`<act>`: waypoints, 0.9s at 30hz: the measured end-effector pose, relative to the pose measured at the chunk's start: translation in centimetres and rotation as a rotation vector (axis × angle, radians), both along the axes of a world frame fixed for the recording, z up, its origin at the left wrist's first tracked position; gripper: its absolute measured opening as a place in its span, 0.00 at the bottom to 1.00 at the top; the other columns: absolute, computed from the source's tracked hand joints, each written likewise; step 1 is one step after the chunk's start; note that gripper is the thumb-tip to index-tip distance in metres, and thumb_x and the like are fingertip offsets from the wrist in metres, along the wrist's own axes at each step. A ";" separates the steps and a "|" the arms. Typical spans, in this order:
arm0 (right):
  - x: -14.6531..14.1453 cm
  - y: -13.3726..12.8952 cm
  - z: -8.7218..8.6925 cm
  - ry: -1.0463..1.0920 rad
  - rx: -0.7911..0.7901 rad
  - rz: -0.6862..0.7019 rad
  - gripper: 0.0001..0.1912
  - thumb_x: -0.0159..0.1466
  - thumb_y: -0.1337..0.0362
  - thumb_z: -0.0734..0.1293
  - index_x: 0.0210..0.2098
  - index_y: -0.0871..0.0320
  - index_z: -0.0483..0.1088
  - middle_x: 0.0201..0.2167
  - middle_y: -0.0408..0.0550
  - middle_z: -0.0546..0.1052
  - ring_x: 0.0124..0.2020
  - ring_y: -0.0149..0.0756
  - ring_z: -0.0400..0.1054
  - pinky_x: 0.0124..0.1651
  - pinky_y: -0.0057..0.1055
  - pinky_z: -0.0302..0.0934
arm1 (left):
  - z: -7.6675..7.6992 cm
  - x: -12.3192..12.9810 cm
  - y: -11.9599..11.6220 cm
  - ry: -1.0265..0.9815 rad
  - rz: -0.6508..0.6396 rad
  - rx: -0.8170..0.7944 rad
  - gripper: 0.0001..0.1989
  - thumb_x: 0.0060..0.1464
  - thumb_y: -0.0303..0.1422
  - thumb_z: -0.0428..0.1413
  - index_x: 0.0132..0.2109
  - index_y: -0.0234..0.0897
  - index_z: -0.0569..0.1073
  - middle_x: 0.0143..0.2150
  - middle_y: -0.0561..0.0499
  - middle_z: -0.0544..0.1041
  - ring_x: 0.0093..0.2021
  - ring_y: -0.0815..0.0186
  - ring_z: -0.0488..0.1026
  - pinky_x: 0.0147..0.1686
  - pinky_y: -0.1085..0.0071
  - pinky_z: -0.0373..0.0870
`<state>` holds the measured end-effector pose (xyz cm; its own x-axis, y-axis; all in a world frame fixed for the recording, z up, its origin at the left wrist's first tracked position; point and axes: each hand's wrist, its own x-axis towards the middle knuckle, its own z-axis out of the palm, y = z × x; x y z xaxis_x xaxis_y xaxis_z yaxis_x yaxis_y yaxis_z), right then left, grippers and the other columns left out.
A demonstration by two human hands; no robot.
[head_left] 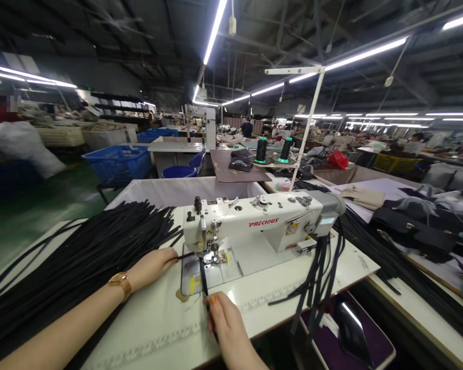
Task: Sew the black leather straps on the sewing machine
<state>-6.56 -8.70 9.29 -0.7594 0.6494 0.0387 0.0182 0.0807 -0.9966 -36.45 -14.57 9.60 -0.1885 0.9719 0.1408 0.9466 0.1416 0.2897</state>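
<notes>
A white sewing machine (250,221) stands on a pale table (150,318). In front of its needle, my right hand (226,321) pinches a narrow black strap (203,277) that runs up to the presser foot. My left hand (164,259), with a watch on the wrist, has its fingers closed on a black strip (185,255) just left of the needle area. Under my left forearm and beyond it lies a large heap of black straps (81,257). More black straps (320,282) hang over the machine's right end.
Two black thread cones (261,150) are on a stand behind the machine. Blue crates (118,163) and a blue chair (179,171) stand at back left. On the right, black bag pieces (412,226) cover another table. A purple-lined tray (384,341) sits below the table edge. A person (247,127) is far back.
</notes>
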 end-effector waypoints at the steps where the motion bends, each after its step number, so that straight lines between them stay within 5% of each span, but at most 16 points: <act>1: -0.8 0.0 0.6 0.010 -0.126 0.063 0.17 0.70 0.53 0.57 0.38 0.56 0.72 0.21 0.39 0.66 0.22 0.30 0.58 0.27 0.26 0.52 | -0.2 0.6 -0.9 -0.049 0.030 -0.026 0.16 0.62 0.39 0.46 0.37 0.40 0.76 0.35 0.49 0.79 0.36 0.61 0.76 0.37 0.69 0.69; 4: -4.4 0.5 1.6 -0.070 -0.621 0.156 0.10 0.69 0.60 0.59 0.39 0.58 0.69 0.21 0.37 0.65 0.16 0.24 0.48 0.18 0.22 0.40 | -0.6 1.8 -2.0 -0.179 0.123 -0.063 0.19 0.63 0.40 0.42 0.36 0.39 0.74 0.34 0.49 0.78 0.35 0.61 0.75 0.38 0.69 0.68; 7: -8.2 1.8 1.5 -0.149 -0.828 0.192 0.11 0.70 0.63 0.55 0.34 0.60 0.65 0.19 0.36 0.63 0.13 0.22 0.47 0.16 0.19 0.36 | -1.0 2.0 -1.7 -0.270 0.210 -0.070 0.19 0.61 0.39 0.41 0.32 0.37 0.72 0.31 0.49 0.76 0.34 0.61 0.74 0.36 0.68 0.67; 18: -13.6 6.0 -0.1 -0.238 -1.073 0.304 0.21 0.73 0.64 0.49 0.26 0.61 0.62 0.14 0.37 0.60 0.10 0.19 0.43 0.12 0.15 0.34 | -0.9 1.1 -1.1 -0.378 0.254 -0.115 0.18 0.58 0.41 0.41 0.29 0.37 0.69 0.30 0.51 0.73 0.34 0.61 0.71 0.34 0.70 0.63; 27: -14.1 5.8 -0.7 -0.197 -1.015 0.206 0.17 0.72 0.65 0.54 0.28 0.61 0.63 0.14 0.35 0.60 0.10 0.18 0.44 0.12 0.14 0.34 | 0.7 2.5 -1.7 -0.207 0.186 -0.108 0.16 0.61 0.38 0.43 0.31 0.38 0.70 0.31 0.49 0.74 0.33 0.61 0.71 0.35 0.69 0.61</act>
